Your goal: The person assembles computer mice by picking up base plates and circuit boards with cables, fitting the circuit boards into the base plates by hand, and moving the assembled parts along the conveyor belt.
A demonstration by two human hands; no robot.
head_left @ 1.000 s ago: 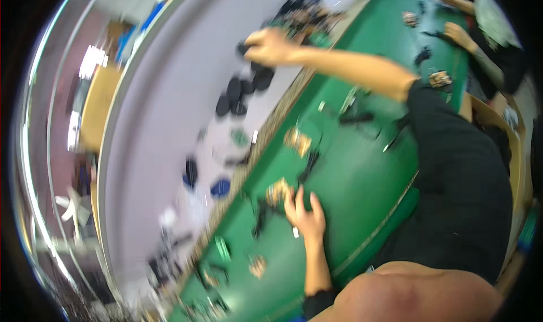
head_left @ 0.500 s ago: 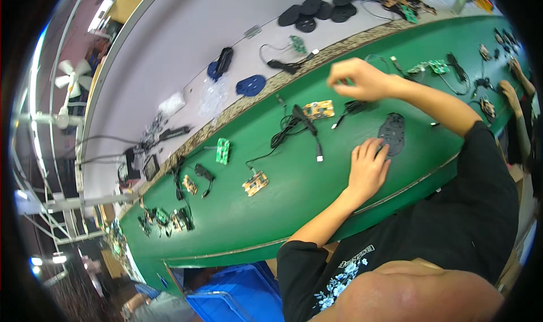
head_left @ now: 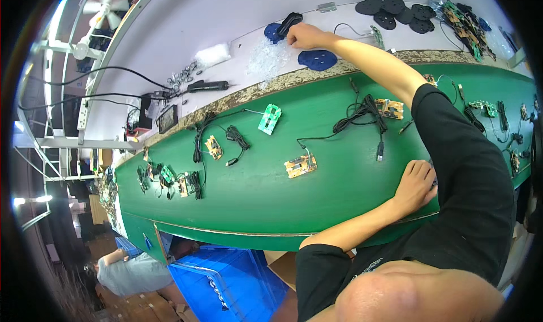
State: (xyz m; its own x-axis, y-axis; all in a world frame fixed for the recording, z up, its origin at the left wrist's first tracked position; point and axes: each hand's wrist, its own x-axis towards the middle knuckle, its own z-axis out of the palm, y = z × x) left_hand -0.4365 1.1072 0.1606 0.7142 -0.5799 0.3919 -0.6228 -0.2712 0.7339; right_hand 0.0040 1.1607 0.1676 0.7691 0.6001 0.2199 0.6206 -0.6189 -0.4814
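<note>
My left hand (head_left: 416,183) lies near the green table's front edge, fingers stretched out. The dark flat plate it touched a moment ago is now mostly hidden behind my right sleeve. My right hand (head_left: 305,36) reaches over to the pale ledge, its fingers bent down and drawn together beside a stack of black shell pieces (head_left: 290,23). Whatever its fingertips hold, if anything, is too small to make out. Close by are a pile of small clear plastic parts (head_left: 264,59), a blue plate (head_left: 274,33) and a larger blue plate (head_left: 317,60).
Tan circuit boards (head_left: 301,166) with black cables (head_left: 362,115) and a green board (head_left: 270,119) are spread over the green table (head_left: 249,197). Several black oval plates (head_left: 393,5) sit on the ledge. A blue crate (head_left: 226,282) stands below. Another person (head_left: 127,271) is at lower left.
My right hand has moved from above the table to the ledge beside the black shell pieces. The view has shifted, and my right sleeve now covers the dark plate near my left hand.
</note>
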